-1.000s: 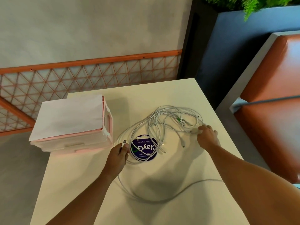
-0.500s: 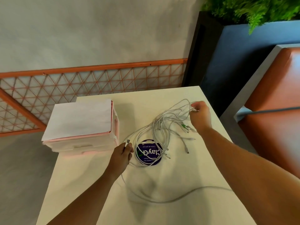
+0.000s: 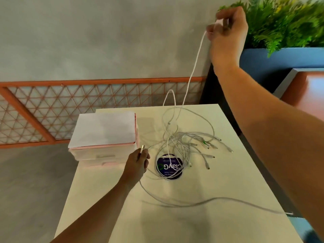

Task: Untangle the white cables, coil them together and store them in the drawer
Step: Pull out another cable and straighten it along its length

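At about ten o'clock on the smooth cream table point(image 3: 219, 221) stands a boxy drawer unit point(image 3: 98, 153) of pink and white plastic, with a flat white sheet on top. Just at its four o'clock, the left hand point(image 3: 137, 163) curls its fingers around one thin white cable, whose metal plug point(image 3: 143, 147) sticks up above the thumb. At that hand's three o'clock lies a round dark-blue printed disc point(image 3: 169, 168), crossed by loops. The white cables point(image 3: 185, 142) form a loose tangle at the table's centre, plug ends fanned toward three o'clock. A single strand point(image 3: 194, 67) rises toward one o'clock, where the right hand point(image 3: 226, 27), high against the grey wall, pinches it in curled, blurred fingers beside a leafy green plant point(image 3: 284, 23).
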{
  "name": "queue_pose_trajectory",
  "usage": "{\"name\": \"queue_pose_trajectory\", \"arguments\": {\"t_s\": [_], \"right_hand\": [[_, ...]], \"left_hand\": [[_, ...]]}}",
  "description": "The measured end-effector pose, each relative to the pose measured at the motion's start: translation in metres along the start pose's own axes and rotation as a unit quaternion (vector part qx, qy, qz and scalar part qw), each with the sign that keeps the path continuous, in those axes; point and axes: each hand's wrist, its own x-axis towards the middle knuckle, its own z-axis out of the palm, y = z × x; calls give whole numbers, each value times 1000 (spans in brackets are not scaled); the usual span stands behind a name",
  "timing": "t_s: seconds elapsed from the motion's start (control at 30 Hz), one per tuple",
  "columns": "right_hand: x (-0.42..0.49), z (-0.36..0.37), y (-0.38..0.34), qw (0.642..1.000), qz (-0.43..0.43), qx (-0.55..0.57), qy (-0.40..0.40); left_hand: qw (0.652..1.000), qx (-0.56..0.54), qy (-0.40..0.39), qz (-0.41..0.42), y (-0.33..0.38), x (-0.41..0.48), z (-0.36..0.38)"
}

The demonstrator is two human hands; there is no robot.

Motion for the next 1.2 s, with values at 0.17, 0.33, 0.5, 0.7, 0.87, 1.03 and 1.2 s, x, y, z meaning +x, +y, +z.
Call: {"name": "queue_pose_trajectory", "arguments": {"t_s": [0.17, 0.33, 0.5, 0.7, 0.87, 1.03, 1.2], "right_hand": [[-30, 15, -13, 994, -9, -54, -92], [-87, 20, 14, 972, 120, -36, -201], [-134, 21, 28, 927, 182, -62, -320], [-179, 27, 29, 853, 184, -124, -473], [-197, 32, 31, 841, 208, -129, -483], [-198, 28, 35, 829, 225, -99, -503], [-197, 18, 47, 825, 247, -71, -504]], "left_hand": [[998, -56, 18, 5, 9, -6, -8], [997, -53, 25, 44, 10, -4, -13], [993, -56, 53, 90, 20, 1, -11], [990, -102, 60, 77, 40, 7, -1], [992, -109, 23, 56, 49, 1, 6], [991, -122, 33, 34, 45, 2, 2], [991, -130, 15, 28, 42, 0, 3]]}}
